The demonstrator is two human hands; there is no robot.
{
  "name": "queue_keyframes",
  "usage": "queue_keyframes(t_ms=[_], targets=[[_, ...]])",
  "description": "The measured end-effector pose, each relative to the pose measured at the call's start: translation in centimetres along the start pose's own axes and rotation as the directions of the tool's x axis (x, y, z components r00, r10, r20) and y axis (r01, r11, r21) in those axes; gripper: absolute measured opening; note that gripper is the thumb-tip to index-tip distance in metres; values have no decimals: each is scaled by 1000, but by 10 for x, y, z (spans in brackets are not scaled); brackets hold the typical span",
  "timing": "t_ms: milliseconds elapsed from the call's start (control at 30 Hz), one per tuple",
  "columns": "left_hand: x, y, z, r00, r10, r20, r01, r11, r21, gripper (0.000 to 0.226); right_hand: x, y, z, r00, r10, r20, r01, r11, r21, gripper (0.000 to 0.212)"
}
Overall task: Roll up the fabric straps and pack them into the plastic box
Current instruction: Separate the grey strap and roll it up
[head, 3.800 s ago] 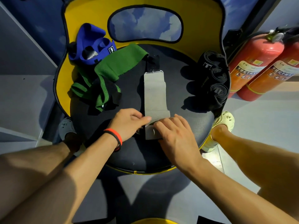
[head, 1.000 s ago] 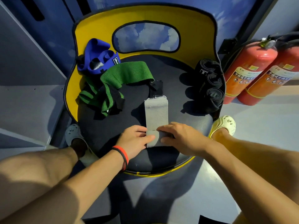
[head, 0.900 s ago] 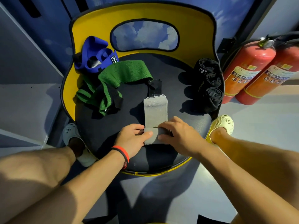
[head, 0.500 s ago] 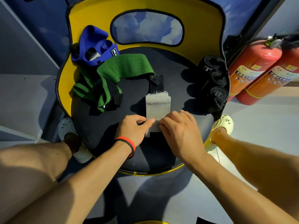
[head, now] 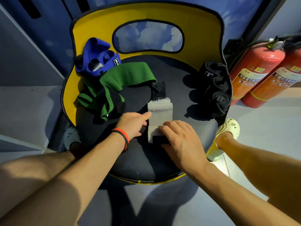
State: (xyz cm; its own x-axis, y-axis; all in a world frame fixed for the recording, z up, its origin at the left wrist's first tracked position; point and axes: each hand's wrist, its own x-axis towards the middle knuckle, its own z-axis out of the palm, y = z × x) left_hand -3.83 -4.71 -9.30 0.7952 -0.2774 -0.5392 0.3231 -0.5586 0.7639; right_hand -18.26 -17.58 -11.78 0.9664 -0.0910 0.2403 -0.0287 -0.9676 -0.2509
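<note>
On my feed the grey strap lies in the middle of the chair seat, running from the near edge toward the far one. Its black fastener tab is at the far end.

The left hand sits just left of the strap. Its forefinger is stretched out, with the tip touching the strap's left edge. The other fingers are tucked under, and I cannot tell how they lie. The right hand lies flat over the strap's near end, fingers straight and close together, pressing the cloth onto the seat. A small black patch shows just beside its thumb. An orange-and-black band circles the left wrist.

Toward the far left edge of the seat I see a green strap lying loose and crumpled. Behind it a blue strap, looped on itself, rests against the yellow backrest. Along the right edge three black straps sit rolled in a row, touching one another.

Two red fire extinguishers stand on the floor to the right of the chair. A pale shoe shows by the seat's right edge and a grey shoe by its left.
</note>
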Motion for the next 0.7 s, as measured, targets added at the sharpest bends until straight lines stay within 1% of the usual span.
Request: queue_keyframes(t_ms=[67, 133, 200, 267, 333, 433, 500, 567, 633, 700], targets=[[10, 17, -5, 998, -61, 0, 60, 987, -148, 39, 0, 0, -1, 1000, 3, 3, -3, 1000, 1, 28], [21, 31, -8, 991, -97, 91, 117, 959, -260, 36, 0, 1, -2, 1000, 10, 2, -10, 1000, 6, 29], [30, 40, -6, 979, -96, 179, 147, 943, -298, 32, 0, 1, -3, 1000, 20, 3, -20, 1000, 19, 30], [39, 46, -1, 980, -45, 195, 107, 941, -321, 23, -1, 2, -3, 1000, 28, -3, -28, 999, 45, 32], [47, 49, 1, 983, 11, 184, 47, 950, -309, 24, 0, 1, -2, 1000, 23, -7, -23, 998, 61, 34], [58, 54, 1, 983, 61, 175, -2, 947, -320, 35, 0, 2, -2, 1000, 28, 4, -28, 997, 65, 32], [62, 58, 1, 983, 101, 154, -51, 954, -297, 41, 1, 3, -2, 999, 34, 19, -35, 997, 67, 31], [65, 61, 1, 979, 149, 139, -111, 962, -251, 48, 2, 4, -2, 999, 43, 21, -45, 995, 90, 31], [73, 58, 1, 972, 178, 151, -147, 970, -196, 57, 5, 5, -2, 998, 56, 32, -59, 992, 115, 35], [83, 50, 1, 966, 197, 166, -183, 978, -99, 65, 7, 7, -2, 996, 64, 66, -71, 991, 112, 38]])
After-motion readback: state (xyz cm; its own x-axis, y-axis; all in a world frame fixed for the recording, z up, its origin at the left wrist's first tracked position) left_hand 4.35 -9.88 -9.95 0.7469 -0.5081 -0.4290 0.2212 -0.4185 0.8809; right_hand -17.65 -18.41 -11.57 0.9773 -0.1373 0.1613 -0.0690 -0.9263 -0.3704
